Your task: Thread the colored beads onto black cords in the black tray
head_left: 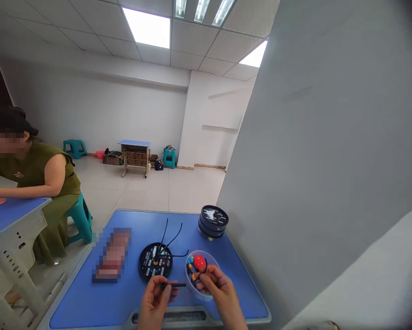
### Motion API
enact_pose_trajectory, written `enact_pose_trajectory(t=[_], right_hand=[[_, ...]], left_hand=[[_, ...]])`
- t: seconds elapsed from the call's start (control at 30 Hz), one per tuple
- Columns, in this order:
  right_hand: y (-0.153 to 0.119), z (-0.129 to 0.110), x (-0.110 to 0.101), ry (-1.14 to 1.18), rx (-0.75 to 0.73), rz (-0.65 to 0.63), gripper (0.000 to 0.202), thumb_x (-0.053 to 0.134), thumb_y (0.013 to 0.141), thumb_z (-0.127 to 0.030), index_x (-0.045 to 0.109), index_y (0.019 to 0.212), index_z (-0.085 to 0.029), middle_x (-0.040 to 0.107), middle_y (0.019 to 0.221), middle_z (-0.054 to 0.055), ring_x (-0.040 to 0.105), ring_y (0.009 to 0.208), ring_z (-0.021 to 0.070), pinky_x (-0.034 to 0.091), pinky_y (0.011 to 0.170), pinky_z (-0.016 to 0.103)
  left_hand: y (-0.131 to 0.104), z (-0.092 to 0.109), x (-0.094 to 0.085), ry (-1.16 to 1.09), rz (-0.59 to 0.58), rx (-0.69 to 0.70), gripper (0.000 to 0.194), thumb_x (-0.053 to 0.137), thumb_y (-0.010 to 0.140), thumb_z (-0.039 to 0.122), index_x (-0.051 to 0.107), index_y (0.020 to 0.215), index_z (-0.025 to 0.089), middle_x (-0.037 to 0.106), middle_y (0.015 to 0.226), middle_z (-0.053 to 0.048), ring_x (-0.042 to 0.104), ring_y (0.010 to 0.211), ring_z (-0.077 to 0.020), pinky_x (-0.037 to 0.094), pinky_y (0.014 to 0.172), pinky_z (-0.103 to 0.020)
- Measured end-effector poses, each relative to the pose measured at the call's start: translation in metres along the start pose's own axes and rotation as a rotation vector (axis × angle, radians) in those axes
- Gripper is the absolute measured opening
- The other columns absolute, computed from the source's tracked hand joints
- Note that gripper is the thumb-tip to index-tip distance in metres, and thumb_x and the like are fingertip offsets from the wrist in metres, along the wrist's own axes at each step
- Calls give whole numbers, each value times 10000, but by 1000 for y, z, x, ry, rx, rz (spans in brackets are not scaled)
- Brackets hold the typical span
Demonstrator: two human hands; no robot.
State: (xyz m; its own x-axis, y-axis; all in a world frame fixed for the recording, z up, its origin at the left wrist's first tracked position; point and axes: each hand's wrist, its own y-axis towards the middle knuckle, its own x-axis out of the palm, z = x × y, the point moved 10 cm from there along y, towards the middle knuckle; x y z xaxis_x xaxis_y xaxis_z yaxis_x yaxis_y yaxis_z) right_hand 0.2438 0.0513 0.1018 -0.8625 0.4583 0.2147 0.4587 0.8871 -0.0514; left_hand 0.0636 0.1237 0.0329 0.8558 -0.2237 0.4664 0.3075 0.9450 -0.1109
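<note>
White walls (123, 101), pale tiled floor (151, 197), lit ceiling panels (147, 27) — a blue-topped desk (134, 143) between two teal stools (74, 149).

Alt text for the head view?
A person's left hand holds a thin dark rod over a blue desk while the right hand is over a translucent bowl of colorful parts. A black disc bearing thin wires and a round black stack lie beyond.

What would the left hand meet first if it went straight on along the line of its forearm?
Most likely the near edge of the black disc, just ahead of the left hand. The hand's height above the blue table is hard to judge, so it might pass over.
</note>
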Motion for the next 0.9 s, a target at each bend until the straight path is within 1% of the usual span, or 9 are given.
enact_pose_trajectory(t=[0.07, 0.2, 0.3, 0.4, 0.53, 0.67, 0.8, 0.9], right_hand=[[-2, 8, 7, 29, 18, -18, 421, 855, 570, -527, 638, 718, -198, 724, 707, 9, 625, 545, 142, 438, 530, 250], [-7, 20, 20, 67, 45, -48, 424, 862, 562, -524, 630, 704, -198, 717, 686, -3, 608, 509, 119, 422, 512, 233], [-10, 23, 27, 70, 54, -67, 403, 854, 587, -510, 630, 714, -200, 710, 681, -7, 606, 502, 116, 435, 520, 234], [-13, 24, 31, 77, 42, -72, 400, 852, 592, -508, 618, 697, -201, 679, 631, -25, 593, 476, 112, 441, 506, 228], [-13, 28, 31, 93, 23, -44, 444, 868, 549, -527, 598, 673, -196, 678, 616, -23, 574, 437, 101, 434, 468, 213], [-10, 36, 30, 113, 30, -63, 493, 878, 495, -558, 575, 636, -195, 677, 599, -23, 554, 395, 92, 427, 439, 211], [-12, 39, 28, 128, 31, -46, 498, 881, 487, -556, 568, 632, -197, 675, 589, -26, 552, 388, 93, 425, 434, 209], [-18, 34, 27, 136, 27, -8, 463, 881, 521, -528, 590, 659, -196, 678, 604, -28, 575, 425, 99, 439, 465, 207]], left_hand=[[-5, 0, -6, -6, 19, -7, 508, 858, 519, 562, 614, 798, 215, 802, 829, -65, 766, 750, -279, 628, 705, -380], [-17, 8, -18, 17, 112, 76, 505, 813, 547, 625, 610, 758, 213, 798, 809, -76, 765, 694, -277, 630, 656, -387], [-22, 10, -22, 33, 140, 88, 501, 807, 546, 636, 610, 734, 216, 794, 778, -70, 760, 669, -270, 627, 630, -381], [-25, 13, -24, 36, 157, 85, 502, 813, 533, 637, 609, 721, 219, 792, 763, -62, 757, 658, -266, 624, 612, -370], [-30, 16, -23, -40, 193, 72, 518, 854, 482, 605, 609, 709, 210, 789, 726, -59, 754, 627, -262, 617, 573, -340], [-35, 17, -19, -89, 194, 59, 523, 876, 458, 583, 610, 702, 204, 787, 703, -55, 745, 577, -242, 609, 543, -317], [-38, 19, -17, -89, 194, 59, 520, 876, 461, 584, 615, 700, 202, 790, 713, -60, 755, 608, -253, 612, 551, -315], [-40, 20, -18, -89, 204, 64, 520, 875, 460, 585, 618, 701, 202, 793, 719, -63, 760, 624, -263, 614, 555, -317]])
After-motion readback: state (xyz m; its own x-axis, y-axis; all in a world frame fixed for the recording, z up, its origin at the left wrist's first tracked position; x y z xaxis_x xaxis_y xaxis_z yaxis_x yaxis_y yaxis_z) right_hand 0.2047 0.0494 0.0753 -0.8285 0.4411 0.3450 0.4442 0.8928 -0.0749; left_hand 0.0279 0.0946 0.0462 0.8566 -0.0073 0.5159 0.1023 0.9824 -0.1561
